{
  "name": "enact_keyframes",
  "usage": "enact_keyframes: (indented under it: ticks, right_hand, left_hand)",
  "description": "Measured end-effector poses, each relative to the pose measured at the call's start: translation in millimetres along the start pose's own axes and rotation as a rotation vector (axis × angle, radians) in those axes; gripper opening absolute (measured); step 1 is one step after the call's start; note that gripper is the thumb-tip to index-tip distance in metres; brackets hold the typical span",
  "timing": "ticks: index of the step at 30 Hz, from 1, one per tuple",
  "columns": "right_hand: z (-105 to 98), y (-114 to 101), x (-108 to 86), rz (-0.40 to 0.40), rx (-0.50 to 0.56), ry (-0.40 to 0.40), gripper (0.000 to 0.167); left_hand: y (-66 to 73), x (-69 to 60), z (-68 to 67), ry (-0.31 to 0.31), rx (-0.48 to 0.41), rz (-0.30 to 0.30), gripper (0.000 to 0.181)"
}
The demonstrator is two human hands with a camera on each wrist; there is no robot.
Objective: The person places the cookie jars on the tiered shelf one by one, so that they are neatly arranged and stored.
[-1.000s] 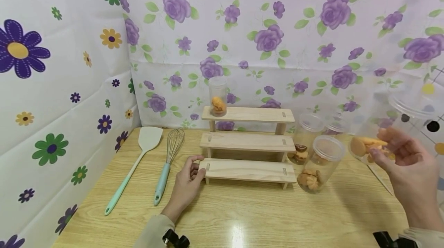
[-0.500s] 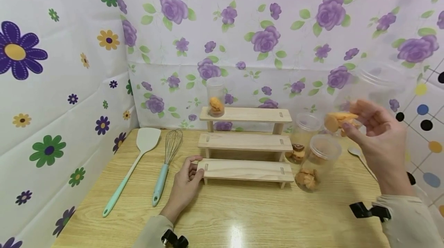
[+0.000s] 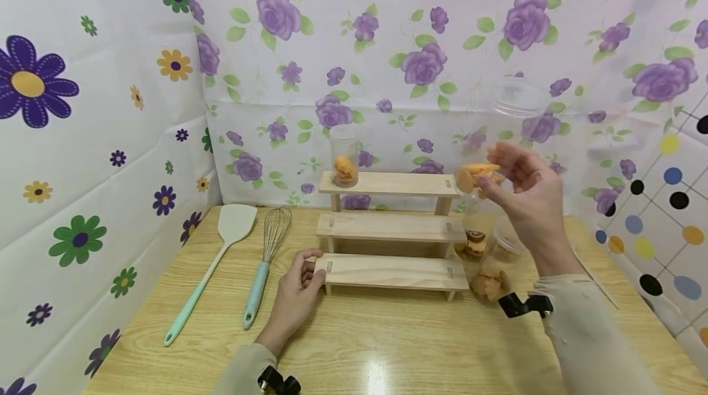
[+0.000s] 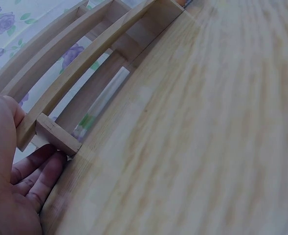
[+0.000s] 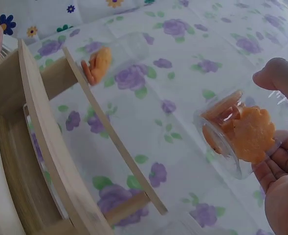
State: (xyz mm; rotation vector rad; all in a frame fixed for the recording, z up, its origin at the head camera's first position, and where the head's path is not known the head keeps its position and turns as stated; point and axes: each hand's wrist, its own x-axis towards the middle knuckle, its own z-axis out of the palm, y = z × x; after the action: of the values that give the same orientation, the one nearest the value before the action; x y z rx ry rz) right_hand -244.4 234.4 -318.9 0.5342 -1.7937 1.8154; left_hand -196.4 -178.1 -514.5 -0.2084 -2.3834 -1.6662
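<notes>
The right grip (image 3: 525, 183) is swinging leftward and up, clutching a jar (image 5: 239, 131) in mid-air, now nearing the top right end of the rack (image 3: 393, 225), apparently shortening the carry; the left grip (image 3: 297, 287) is still holding the rack's bottom left end.
</notes>
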Motion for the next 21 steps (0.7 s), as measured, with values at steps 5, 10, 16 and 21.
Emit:
enact_keyframes:
  ticks: [5, 10, 16, 21]
  right_hand:
    - [23, 7, 7.8, 0.012, 0.0, -0.038, 0.057]
    - [43, 16, 16.6, 0.036, -0.039, -0.064, 0.06]
    - [66, 28, 26.2, 0.056, -0.092, -0.107, 0.062]
    - [83, 37, 32.2, 0.093, -0.082, -0.137, 0.064]
  left_hand:
    - [0.2, -0.1, -0.6, -0.008, -0.01, -0.003, 0.035]
    - [2.2, -0.7, -0.6, -0.009, -0.011, 0.002, 0.035]
    - [2.5, -0.9, -0.9, -0.004, -0.011, 0.008, 0.034]
    - [1.4, -0.5, -0.3, -0.008, -0.006, 0.012, 0.035]
